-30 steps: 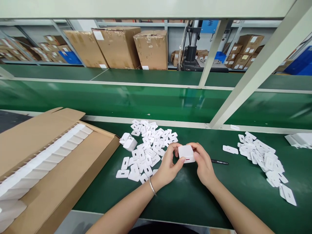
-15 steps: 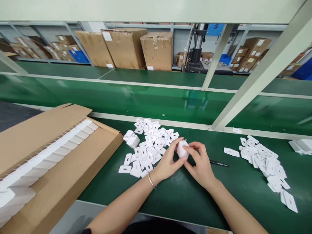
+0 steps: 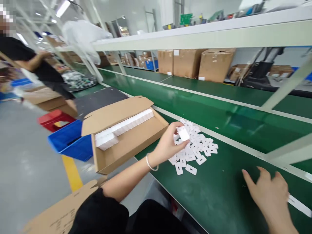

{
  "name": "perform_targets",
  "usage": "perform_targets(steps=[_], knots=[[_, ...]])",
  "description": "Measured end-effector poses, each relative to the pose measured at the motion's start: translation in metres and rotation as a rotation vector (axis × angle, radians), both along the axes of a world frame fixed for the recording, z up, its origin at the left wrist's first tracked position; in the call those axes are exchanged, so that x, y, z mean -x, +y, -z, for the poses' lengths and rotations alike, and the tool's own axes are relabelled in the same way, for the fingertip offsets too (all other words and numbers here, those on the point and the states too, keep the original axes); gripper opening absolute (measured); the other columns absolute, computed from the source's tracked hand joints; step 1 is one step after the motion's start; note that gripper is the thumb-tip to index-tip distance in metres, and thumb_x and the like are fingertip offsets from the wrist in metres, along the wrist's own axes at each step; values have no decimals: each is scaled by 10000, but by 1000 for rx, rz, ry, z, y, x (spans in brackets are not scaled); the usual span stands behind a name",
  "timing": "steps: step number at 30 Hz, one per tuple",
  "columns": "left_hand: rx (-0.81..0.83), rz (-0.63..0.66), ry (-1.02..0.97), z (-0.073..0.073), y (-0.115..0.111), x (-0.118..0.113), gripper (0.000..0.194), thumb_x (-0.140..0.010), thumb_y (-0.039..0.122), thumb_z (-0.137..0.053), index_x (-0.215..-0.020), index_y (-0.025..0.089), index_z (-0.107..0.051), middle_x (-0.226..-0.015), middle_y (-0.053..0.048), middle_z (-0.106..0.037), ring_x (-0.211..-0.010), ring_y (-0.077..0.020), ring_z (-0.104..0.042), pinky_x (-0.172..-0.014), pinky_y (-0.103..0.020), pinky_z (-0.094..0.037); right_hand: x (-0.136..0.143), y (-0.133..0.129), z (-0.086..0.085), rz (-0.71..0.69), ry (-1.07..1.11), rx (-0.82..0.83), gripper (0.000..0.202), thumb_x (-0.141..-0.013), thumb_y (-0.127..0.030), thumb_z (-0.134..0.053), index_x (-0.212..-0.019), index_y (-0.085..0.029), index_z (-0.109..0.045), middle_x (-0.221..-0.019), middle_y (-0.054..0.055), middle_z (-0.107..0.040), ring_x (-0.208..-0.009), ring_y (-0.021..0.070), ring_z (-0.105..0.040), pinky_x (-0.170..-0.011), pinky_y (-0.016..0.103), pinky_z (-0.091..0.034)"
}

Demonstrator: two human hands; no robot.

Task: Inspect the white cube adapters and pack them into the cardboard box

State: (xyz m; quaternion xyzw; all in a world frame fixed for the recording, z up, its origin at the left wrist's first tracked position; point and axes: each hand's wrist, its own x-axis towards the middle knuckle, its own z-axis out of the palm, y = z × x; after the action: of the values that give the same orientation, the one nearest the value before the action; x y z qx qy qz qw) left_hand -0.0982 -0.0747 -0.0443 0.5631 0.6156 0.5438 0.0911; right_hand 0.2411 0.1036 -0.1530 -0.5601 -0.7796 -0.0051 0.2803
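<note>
My left hand (image 3: 170,139) pinches a white plug adapter (image 3: 184,133) between thumb and fingers, above a heap of flat white slotted pieces (image 3: 201,159) on the green bench. To the left, an open shallow cardboard box (image 3: 136,138) holds a row of white blocks (image 3: 134,121) along its far side. Over the bench on the right, my right hand (image 3: 269,191) is empty, its fingers spread. A flat white piece (image 3: 299,205) lies just beyond it, partly hidden.
A blue bin (image 3: 73,143) and a red bin (image 3: 57,120) stand left of the box. A co-worker (image 3: 36,61) is at the far left. Large cartons (image 3: 186,63) line the back shelf. A slanted frame post (image 3: 290,81) rises at right. Another carton (image 3: 60,211) is at lower left.
The view has swung left. My right hand has let go of the plug adapter and moved away to the right. My left hand has carried it left, over the slotted pieces.
</note>
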Motion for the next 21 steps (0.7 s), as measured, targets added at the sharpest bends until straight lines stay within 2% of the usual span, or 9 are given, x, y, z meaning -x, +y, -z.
perform_targets(steps=[3,5,8,11,14,17,21], knots=[[240,-307,262,-11,-55,60,418,-907,400,-708,-1239,230,-519,-1245,-97,-657,-1147,-303,-640,-993,-440,-498,-18,24,17,95,-74,202,759,-819,-725,-580,-1200,-87,-736,-1080,408,-612,-1150,633,-581,-782,760,-462],[396,-464,389,-10,-87,102,431,-912,417,-680,-1264,218,-530,-1302,-118,-657,-1209,-339,-624,-1028,-474,-481,-20,29,22,75,-111,241,784,-841,-735,-557,-1225,-73,-731,-1049,418,-621,-1135,610,-611,-807,724,-474],[650,-605,540,2,-125,162,437,-901,425,-642,-1250,180,-546,-1322,-156,-658,-1237,-368,-603,-1037,-493,-471,-11,24,22,-36,-133,212,780,-892,-709,-500,-1225,-37,-717,-1060,405,-634,-1231,562,-592,-903,655,-504],[882,-672,645,21,-153,204,483,-909,496,-593,-1267,173,-566,-1347,-179,-632,-1283,-402,-555,-1065,-544,-437,5,13,18,-133,-127,187,745,-902,-681,-421,-1211,-64,-703,-1232,354,-621,-1283,513,-571,-954,626,-528],[945,-721,646,39,-170,225,507,-882,535,-594,-1226,163,-616,-1367,-223,-587,-1297,-467,-519,-1055,-615,-414,16,6,13,-219,-112,172,697,-909,-635,-360,-1215,-101,-688,-1384,279,-567,-1282,455,-581,-979,593,-539],[967,-748,648,50,-177,232,525,-880,552,-583,-1238,171,-622,-1412,-225,-537,-1323,-457,-494,-1072,-597,-409,17,5,8,-259,-104,90,650,-917,-592,-365,-1199,-109,-695,-1335,250,-594,-1251,431,-590,-1038,581,-502],[957,-723,710,57,-181,242,555,-917,534,-537,-1368,214,-574,-1468,-196,-468,-1339,-421,-479,-1102,-574,-397,8,10,8,-140,-169,33,642,-903,-581,-391,-1210,-118,-711,-1262,257,-623,-1188,486,-583,-964,632,-505]])
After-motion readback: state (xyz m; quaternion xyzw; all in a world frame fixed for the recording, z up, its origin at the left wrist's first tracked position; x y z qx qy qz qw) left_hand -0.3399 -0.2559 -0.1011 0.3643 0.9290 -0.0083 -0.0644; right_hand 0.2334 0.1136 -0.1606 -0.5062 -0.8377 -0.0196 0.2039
